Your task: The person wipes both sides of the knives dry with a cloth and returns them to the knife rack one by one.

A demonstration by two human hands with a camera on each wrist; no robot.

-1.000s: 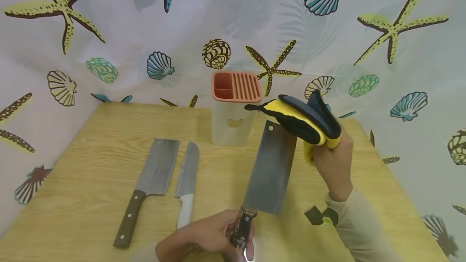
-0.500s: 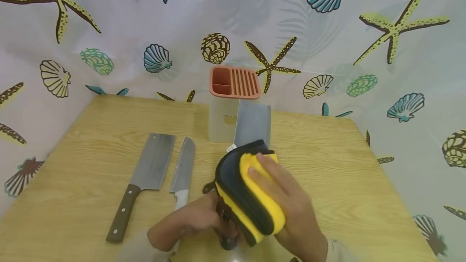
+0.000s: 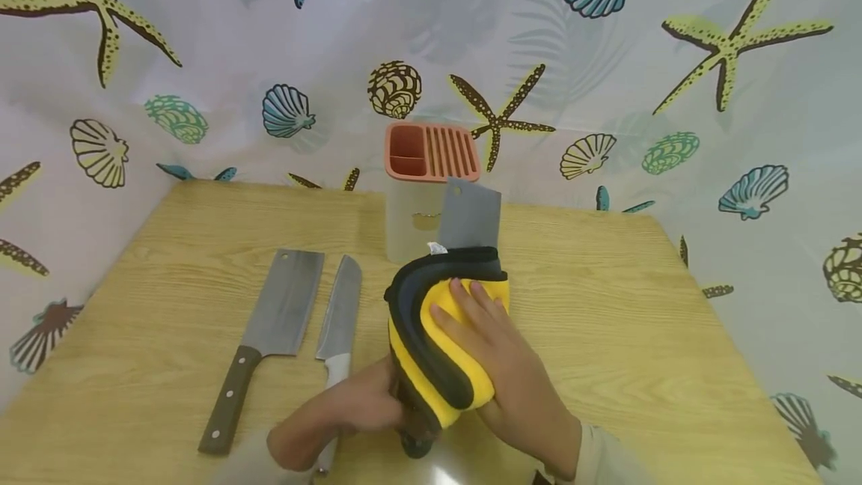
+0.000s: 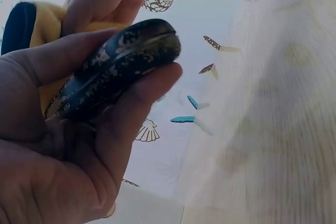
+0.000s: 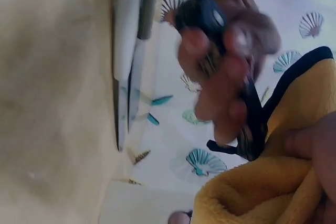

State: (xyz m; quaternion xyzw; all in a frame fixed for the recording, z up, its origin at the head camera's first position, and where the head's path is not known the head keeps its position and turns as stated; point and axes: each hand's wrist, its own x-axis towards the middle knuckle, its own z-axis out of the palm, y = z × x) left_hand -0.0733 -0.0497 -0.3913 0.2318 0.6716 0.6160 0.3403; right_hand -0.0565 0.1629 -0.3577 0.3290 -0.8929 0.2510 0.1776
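Note:
My left hand [image 3: 360,403] grips the dark, worn handle [image 4: 121,66] of a cleaver [image 3: 471,212], which points away from me. In the left wrist view the fingers curl round this handle, its butt end sticking out. My right hand [image 3: 515,376] holds a yellow cloth [image 3: 465,376] with black-edged grey stripes, folded over the lower part of the blade. Its fingers lie spread on top of the fold; the right wrist view shows a thumb against the fleecy side. Only the upper end of the blade, with its small hole, shows beyond the cloth.
Left of my hands, a second cleaver [image 3: 284,305] with a brown riveted handle lies on the wooden table [image 3: 619,305]. Beside it is a white-handled knife [image 3: 340,313], partly behind my left hand. A pale knife holder [image 3: 404,227] with an orange slotted top stands at the back.
A second ago the cloth was raised at the right, off the blade; my right hand has brought it left onto the cleaver. Over the last half second it has slid a little up the blade.

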